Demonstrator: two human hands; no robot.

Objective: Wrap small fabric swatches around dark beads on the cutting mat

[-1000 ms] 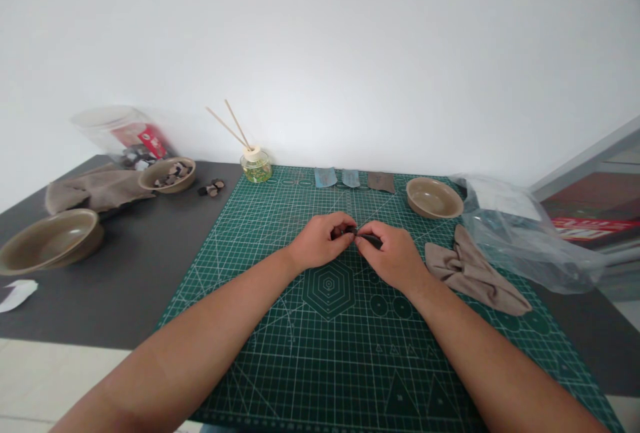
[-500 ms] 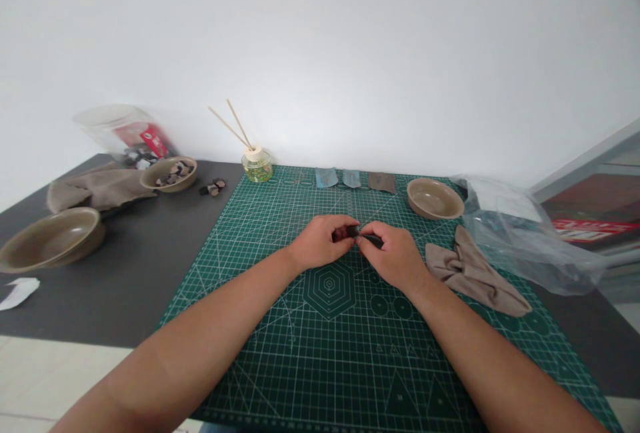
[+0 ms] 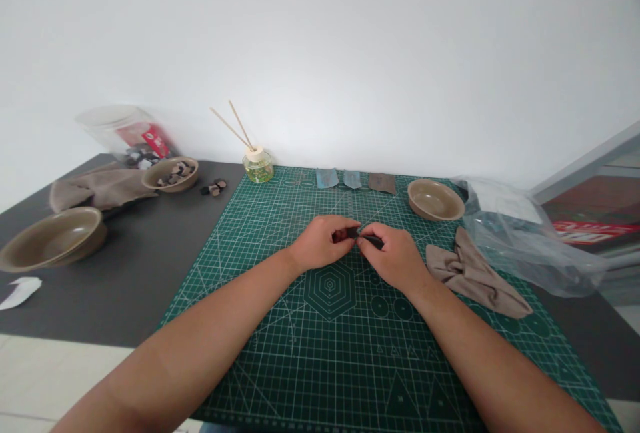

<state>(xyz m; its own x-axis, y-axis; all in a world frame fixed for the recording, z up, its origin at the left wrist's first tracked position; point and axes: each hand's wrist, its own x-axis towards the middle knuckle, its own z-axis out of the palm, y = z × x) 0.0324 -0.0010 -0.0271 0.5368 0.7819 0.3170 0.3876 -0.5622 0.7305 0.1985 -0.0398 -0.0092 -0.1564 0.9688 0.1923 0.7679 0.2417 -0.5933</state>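
Well off to the left of the green mat [image 3: 280, 213] I can see a wide brown bowl [image 3: 53, 243], a brown cloth [image 3: 100, 187] and a smaller bowl [image 3: 175, 188] of dark and tan scraps. A few loose scraps [image 3: 214, 187] lie nearer the mat's left edge, and a reed diffuser [image 3: 259, 169] stands at its far left corner.

Over the middle of the mat is the dark piece [image 3: 353, 232]: small, narrow, nearly black, plain as far as I can make out. The left hand [image 3: 320, 243] has thumb and forefinger drawn close on its left part, a narrow gap between them. The right hand [image 3: 393, 249] pinches just beside, thumb and forefinger nearly meeting, with dark material showing under the fingers; whether that is the same piece, I can't tell.

Along the mat's far edge sit two bluish patches and a brown patch [image 3: 383, 183]. Toward its right edge are another bowl [image 3: 436, 199] and a crumpled cloth [image 3: 477, 276].
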